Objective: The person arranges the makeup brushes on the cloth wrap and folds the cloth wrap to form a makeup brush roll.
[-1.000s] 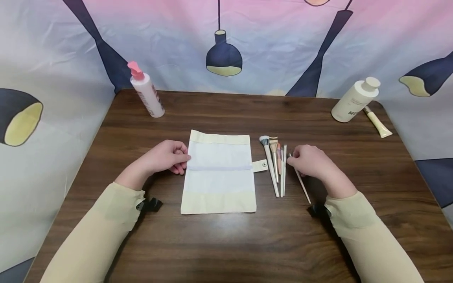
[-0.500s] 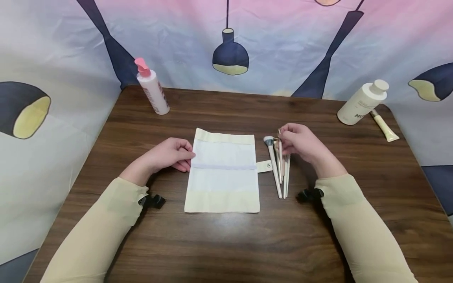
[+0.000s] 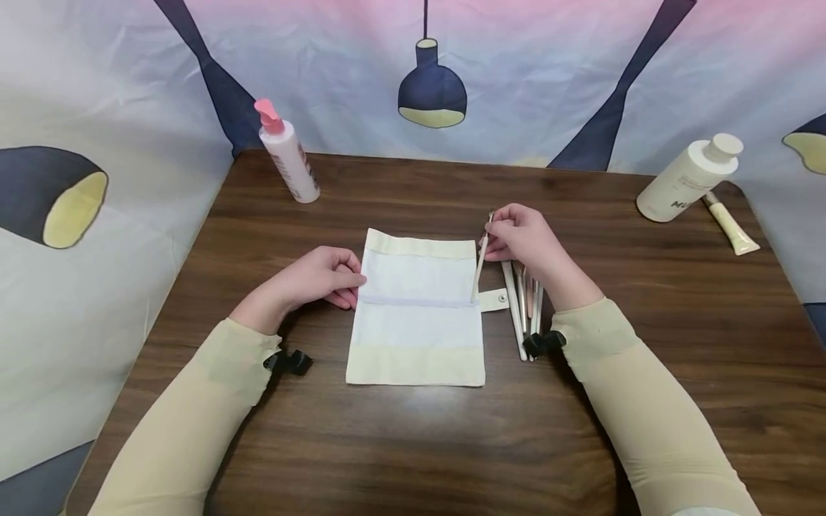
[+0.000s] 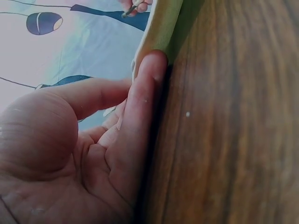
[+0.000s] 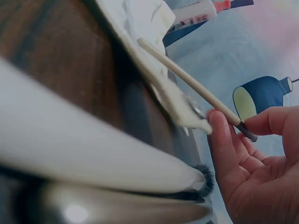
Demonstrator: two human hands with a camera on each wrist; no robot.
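A cream and white fabric brush pouch [image 3: 416,322] lies unfolded on the table, its snap tab [image 3: 493,300] sticking out to the right. My left hand [image 3: 325,276] pinches the pouch's left edge between thumb and finger, as the left wrist view also shows. In my right hand [image 3: 516,233] a slim makeup brush [image 5: 196,87] is pinched near its dark head end. Its handle tip points down at the seam near the pouch's right edge; whether it is inside a pocket I cannot tell. Several makeup brushes [image 3: 514,308] lie right of the pouch, partly covered by the right hand and wrist strap.
A white pump bottle with a pink top [image 3: 288,161] stands at the back left. At the back right stands a white capped bottle [image 3: 687,179], with a cream tube [image 3: 731,223] lying beside it. A printed cloth [image 3: 516,86] hangs behind the wooden table [image 3: 413,451].
My right hand has lifted the slim brush from the table right of the other brushes and carried it left to the pouch's right edge. The left hand keeps its grip on the pouch.
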